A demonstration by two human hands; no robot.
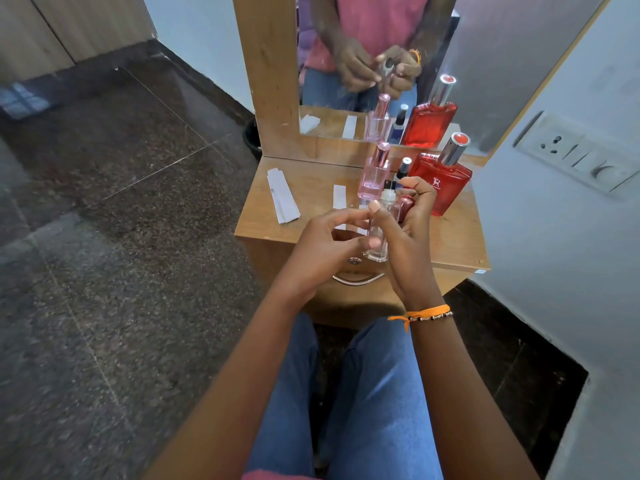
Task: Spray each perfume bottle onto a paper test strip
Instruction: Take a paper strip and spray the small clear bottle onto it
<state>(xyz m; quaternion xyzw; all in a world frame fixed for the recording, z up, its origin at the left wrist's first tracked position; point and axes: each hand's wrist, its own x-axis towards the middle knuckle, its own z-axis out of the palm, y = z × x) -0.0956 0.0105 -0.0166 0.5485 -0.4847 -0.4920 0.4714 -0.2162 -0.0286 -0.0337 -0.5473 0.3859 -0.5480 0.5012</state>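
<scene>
Both forearms are left bare, no sleeves being seen on them. An orange thread (427,311) and a thin beaded bracelet (433,317) are worn around the right wrist. Blue jeans (377,393) are worn on the legs, and a pink top (273,475) is glimpsed at the bottom edge.

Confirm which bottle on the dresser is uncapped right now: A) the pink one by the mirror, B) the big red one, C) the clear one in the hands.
C: the clear bottle shows its bare white nozzle, and the right hand holds a pink cap beside it.
</scene>
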